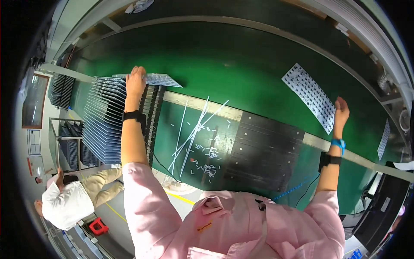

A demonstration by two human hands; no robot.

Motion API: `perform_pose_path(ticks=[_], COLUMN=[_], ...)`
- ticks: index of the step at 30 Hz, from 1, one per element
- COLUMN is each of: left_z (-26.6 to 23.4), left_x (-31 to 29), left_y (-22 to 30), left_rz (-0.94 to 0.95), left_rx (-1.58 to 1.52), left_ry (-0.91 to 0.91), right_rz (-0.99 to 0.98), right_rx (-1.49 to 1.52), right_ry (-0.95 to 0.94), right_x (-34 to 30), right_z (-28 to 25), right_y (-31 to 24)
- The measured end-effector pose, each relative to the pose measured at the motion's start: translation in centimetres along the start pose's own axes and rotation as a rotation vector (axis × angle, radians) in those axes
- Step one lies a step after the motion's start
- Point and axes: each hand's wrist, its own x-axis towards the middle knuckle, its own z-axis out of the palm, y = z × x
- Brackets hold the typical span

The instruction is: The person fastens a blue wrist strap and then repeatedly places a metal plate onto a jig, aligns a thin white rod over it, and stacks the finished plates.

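Note:
My left hand (136, 78) is closed over a thin pale panel (164, 80) at the far end of a black slotted rack (152, 113). Many similar panels (102, 129) stand in the rack, side by side with narrow gaps. To the right, a white board dotted with rows of small dark parts (311, 96) lies slantwise at the green belt. My right hand (342, 111) is at that board's right edge, fingers bent around it; the exact grip is partly hidden. Both wrists wear black bands, the right one a blue band too.
Thin white strips (199, 126) and many small white pieces (209, 157) lie on the near green surface. Beside them is a black plate (263, 151). Another board (384, 140) lies far right. Cords hang from my wrists. A person in white (71, 200) is at lower left.

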Motion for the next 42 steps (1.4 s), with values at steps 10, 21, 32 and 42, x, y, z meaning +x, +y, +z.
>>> perform_pose_path(ticks=[10,21,32,42], left_z=[-8.6,-9.9,-4.3,-3.8], left_x=[0.2,-11.0,-11.2,-11.8], left_y=[11.2,32.8,28.4,28.1], left_rz=[0.445,0.865,0.719,0.721], left_rx=[-0.027,-0.600,-0.499,-0.480], left_ry=[-0.028,-0.192,-0.257,-0.195], right_rz=[-0.555,-0.479,-0.559,-0.562], right_rx=[-0.128,-0.557,-0.295,-0.252], right_ry=[-0.087,-0.606,-0.528,-0.541], right_x=[-10.2,-16.2,-16.5,-16.7], right_z=[-6.6,-4.5,-2.2,-1.7], right_y=[-16.3,-18.7,-10.2,-10.1])
